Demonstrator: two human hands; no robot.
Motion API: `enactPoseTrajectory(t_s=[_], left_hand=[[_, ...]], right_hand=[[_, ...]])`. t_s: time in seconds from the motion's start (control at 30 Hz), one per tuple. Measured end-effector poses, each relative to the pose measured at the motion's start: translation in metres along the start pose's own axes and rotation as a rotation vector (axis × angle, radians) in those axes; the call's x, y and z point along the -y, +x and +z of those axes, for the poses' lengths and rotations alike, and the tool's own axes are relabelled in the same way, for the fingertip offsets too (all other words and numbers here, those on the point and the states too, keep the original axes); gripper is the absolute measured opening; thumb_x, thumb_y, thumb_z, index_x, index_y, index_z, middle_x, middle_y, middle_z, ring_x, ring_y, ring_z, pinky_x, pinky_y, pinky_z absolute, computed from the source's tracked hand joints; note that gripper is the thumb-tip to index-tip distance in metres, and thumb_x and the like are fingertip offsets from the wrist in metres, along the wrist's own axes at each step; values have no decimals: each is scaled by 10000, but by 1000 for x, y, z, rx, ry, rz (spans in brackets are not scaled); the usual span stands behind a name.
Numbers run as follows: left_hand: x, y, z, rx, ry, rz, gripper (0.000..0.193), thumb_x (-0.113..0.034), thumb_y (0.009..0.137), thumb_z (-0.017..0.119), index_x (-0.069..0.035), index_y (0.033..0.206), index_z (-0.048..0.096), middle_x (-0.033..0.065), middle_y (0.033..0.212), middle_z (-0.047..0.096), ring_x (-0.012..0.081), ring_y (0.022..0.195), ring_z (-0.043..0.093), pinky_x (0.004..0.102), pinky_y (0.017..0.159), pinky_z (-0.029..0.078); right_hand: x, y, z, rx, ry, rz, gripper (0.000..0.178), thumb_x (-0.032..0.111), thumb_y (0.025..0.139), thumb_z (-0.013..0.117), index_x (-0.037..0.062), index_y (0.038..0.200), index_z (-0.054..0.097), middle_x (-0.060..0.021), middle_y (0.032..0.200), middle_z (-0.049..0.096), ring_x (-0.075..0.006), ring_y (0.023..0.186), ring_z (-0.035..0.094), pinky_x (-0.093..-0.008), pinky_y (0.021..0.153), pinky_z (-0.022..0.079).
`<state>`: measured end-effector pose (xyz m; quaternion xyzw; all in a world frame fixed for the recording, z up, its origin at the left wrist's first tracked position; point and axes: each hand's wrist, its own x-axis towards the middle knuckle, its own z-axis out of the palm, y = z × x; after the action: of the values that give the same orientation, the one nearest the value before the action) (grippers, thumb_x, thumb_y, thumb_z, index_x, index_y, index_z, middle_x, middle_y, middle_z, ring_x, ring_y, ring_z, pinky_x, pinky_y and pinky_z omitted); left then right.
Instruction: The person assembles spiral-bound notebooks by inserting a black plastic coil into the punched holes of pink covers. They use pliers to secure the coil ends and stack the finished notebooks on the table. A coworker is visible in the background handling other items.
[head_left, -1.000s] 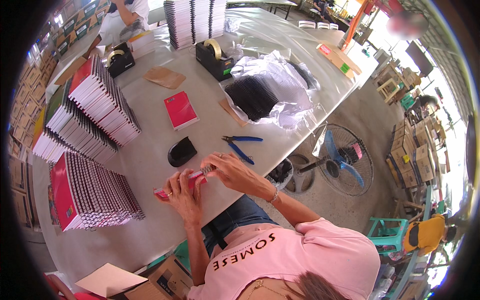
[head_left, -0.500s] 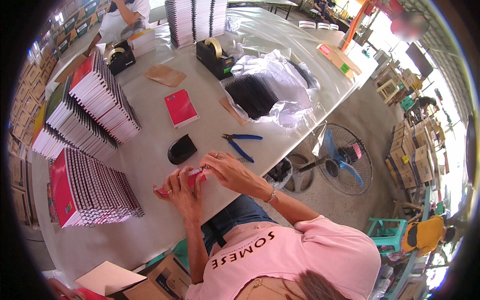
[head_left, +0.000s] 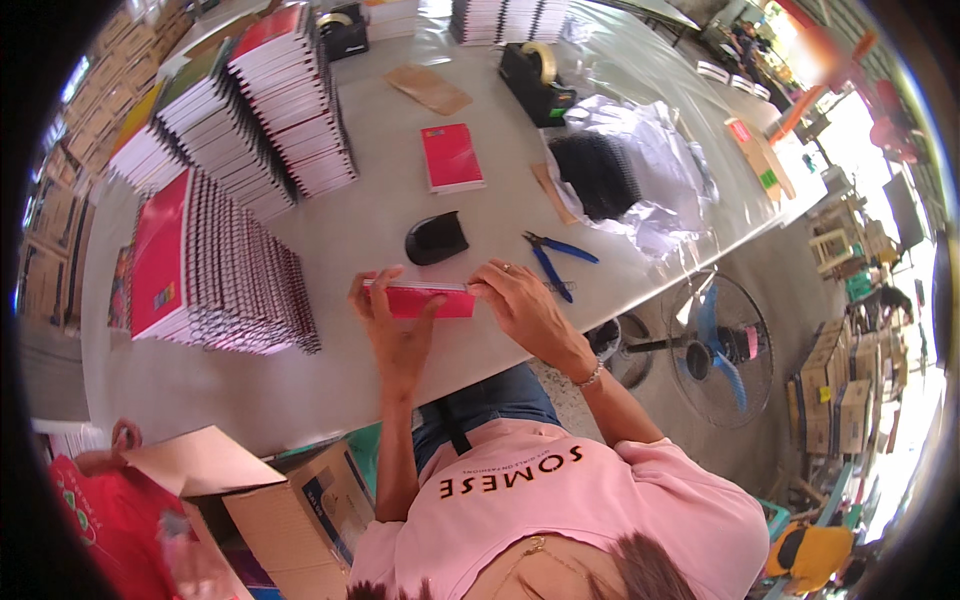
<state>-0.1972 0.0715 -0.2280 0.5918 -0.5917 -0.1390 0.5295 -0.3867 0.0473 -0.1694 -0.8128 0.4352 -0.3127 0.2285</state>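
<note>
A small red-covered notebook (head_left: 448,303) is held on edge just above the near side of the table. My left hand (head_left: 393,335) grips it with the fingers behind and the thumb across its cover. At its right end, my right hand (head_left: 528,312) pinches the upper corner with thumb and fingertips; the exact spot is partly hidden. Just beyond my hands lies a curved black shell-like object (head_left: 436,238). Cutting pliers (head_left: 560,262) with blue handles rest open to the right. Farther back, a red notebook stack (head_left: 452,158) lies flat.
Tall stacks of spiral notebooks (head_left: 225,270) stand at the left. Black binding coils (head_left: 597,177) lie on crumpled white paper (head_left: 672,180). A tape dispenser (head_left: 535,88) stands behind. Right of the table is a fan (head_left: 715,345); an open carton (head_left: 270,500) and a person in red (head_left: 115,520) are lower left.
The view has shifted, so the table items sit farther right. The held notebook now shows its cover more fully, and my left fingers are more spread. A person in red shows more at lower left.
</note>
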Motion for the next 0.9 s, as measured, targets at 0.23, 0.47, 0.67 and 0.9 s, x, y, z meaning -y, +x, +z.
enactPoseTrajectory(t_s=[0.23, 0.47, 0.67, 0.9], left_hand=[[18, -4, -10, 66, -46, -6, 595, -254, 711, 868, -66, 1141, 501, 185, 1160, 458, 404, 1177, 438, 473, 980, 414], [21, -18, -44, 160, 453, 605, 310, -191, 734, 803, -76, 926, 588, 64, 1011, 554, 263, 1053, 545, 329, 904, 461], [-19, -33, -120, 578, 1206, 1432, 110, -45, 717, 759, -114, 745, 679, -1, 911, 605, 184, 987, 582, 261, 867, 489], [-26, -6, -77, 53, 299, 280, 282, -167, 785, 768, -70, 1014, 635, 56, 978, 570, 223, 971, 578, 304, 854, 493]], right_hand=[[-45, 38, 3, 181, 174, -67, 144, 66, 869, 645, 47, 1007, 605, -170, 1142, 606, -364, 1126, 538, -472, 949, 416], [-80, 84, 18, 316, -58, -118, 426, 27, 757, 766, 84, 1122, 554, -159, 1337, 494, -371, 1328, 425, -435, 1080, 361], [-70, 80, 36, 295, -148, -67, 526, 135, 782, 776, 75, 1243, 532, -173, 1285, 489, -369, 1249, 454, -424, 1067, 371], [-59, 75, 28, 379, -59, 74, 494, 96, 776, 771, 79, 1234, 587, -168, 1220, 523, -355, 1163, 511, -420, 997, 419]])
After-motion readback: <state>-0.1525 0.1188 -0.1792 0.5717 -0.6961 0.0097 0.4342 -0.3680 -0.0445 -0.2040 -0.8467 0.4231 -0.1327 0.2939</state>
